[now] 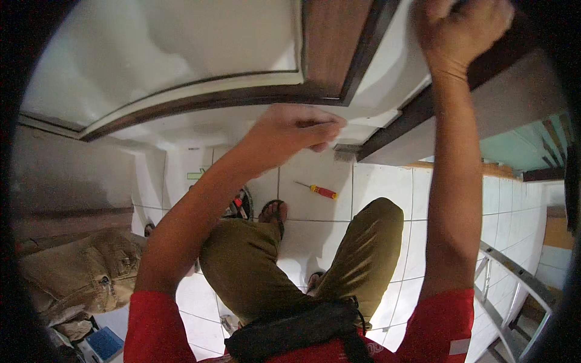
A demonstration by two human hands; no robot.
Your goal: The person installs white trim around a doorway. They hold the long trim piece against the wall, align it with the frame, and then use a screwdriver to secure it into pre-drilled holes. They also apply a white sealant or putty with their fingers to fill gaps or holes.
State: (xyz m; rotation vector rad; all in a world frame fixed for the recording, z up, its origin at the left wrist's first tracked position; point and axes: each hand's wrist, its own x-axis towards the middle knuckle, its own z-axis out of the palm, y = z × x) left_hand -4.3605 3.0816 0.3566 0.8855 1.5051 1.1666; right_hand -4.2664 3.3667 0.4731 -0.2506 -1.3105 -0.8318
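Note:
My left hand (296,132) is closed, its thumb and fingers pressed together in front of a white surface, just below the lower corner of a dark brown framed panel (339,54). What its fingers hold, if anything, cannot be made out. Higher up, at the top right, my right hand (466,33) is curled closed beside a dark wooden frame (399,124); the picture's edge partly cuts off its fingers. On the tiled floor (315,242) between my feet lies a screwdriver (324,192) with a red and yellow handle.
An aluminium ladder (520,272) stands at the right. Brown cloth (85,272) lies in a heap at the left, with a blue item (104,343) below it. A dark round container (242,206) with tools sits by my left leg.

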